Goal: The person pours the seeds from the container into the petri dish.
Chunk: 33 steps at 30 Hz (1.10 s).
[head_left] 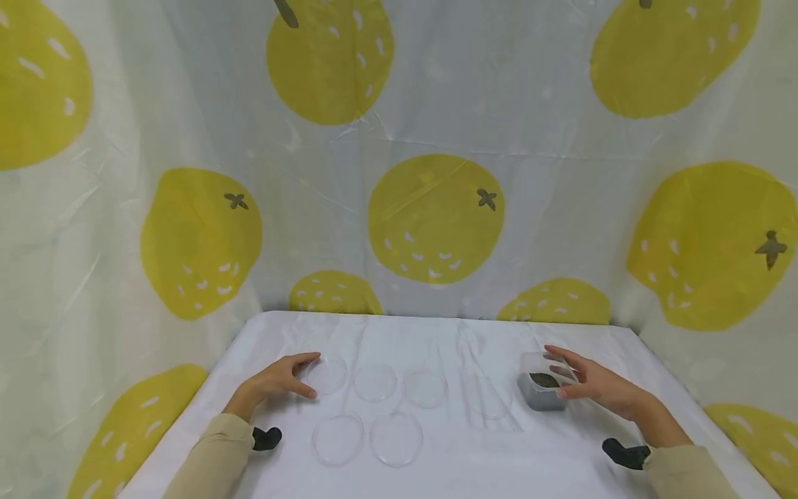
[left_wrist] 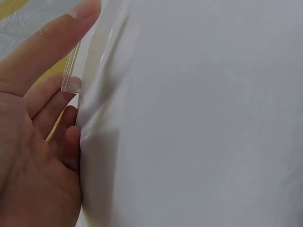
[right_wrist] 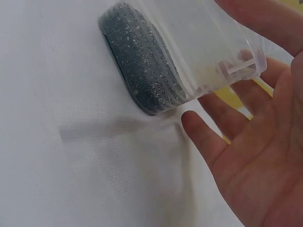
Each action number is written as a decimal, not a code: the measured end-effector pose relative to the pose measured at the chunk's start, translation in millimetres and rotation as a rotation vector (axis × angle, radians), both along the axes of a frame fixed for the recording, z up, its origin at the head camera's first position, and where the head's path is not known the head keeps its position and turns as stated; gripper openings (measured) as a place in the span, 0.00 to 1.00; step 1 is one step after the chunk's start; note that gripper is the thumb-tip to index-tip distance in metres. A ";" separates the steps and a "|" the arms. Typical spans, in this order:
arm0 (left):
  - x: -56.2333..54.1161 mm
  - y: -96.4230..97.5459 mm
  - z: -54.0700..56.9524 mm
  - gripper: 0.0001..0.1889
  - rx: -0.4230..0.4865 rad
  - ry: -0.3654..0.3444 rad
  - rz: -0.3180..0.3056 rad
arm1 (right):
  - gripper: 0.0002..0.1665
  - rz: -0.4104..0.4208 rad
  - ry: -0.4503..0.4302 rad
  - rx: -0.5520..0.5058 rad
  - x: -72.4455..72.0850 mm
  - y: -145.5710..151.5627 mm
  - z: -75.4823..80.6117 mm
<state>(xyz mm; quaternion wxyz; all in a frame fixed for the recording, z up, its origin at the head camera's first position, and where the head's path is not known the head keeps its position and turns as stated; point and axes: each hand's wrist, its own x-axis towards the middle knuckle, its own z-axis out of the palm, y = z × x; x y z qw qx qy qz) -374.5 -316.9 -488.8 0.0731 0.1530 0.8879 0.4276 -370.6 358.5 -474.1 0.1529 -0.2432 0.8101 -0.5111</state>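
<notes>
At the left end of the back row, my left hand [head_left: 283, 378] spans the near-left side of a clear round petri dish [head_left: 328, 375], thumb in front and fingers behind. The left wrist view has the thumb [left_wrist: 57, 45] over the dish's rim, with fingertips visible through the clear plastic. On the right, my right hand [head_left: 595, 382] grips the upper part of a clear plastic tub [head_left: 541, 400] standing on the table. Its thumb is on the near side, the other fingers at the far side. Dark grey granules [right_wrist: 137, 61] fill the tub's lower part.
Several more clear dishes lie flat on the white cloth: a middle one [head_left: 375, 383], another [head_left: 425, 388], a faint one [head_left: 488, 398], and two nearer me, left [head_left: 337, 440] and right [head_left: 396, 439]. A lemon-print curtain [head_left: 436, 138] hangs behind the table.
</notes>
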 end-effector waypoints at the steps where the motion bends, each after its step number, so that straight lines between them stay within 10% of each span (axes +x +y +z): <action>1: -0.6 0.5 -0.4 0.49 0.001 0.003 0.003 | 0.52 0.004 -0.013 -0.013 -1.0 1.0 -1.3; 18: 0.0 1.6 -2.8 0.42 0.024 0.015 0.037 | 0.47 -0.023 -0.039 -0.117 -2.4 4.8 -12.8; 33: 1.8 1.2 -4.4 0.41 0.059 0.018 0.043 | 0.43 -0.153 0.117 -0.190 -3.8 -14.5 -1.2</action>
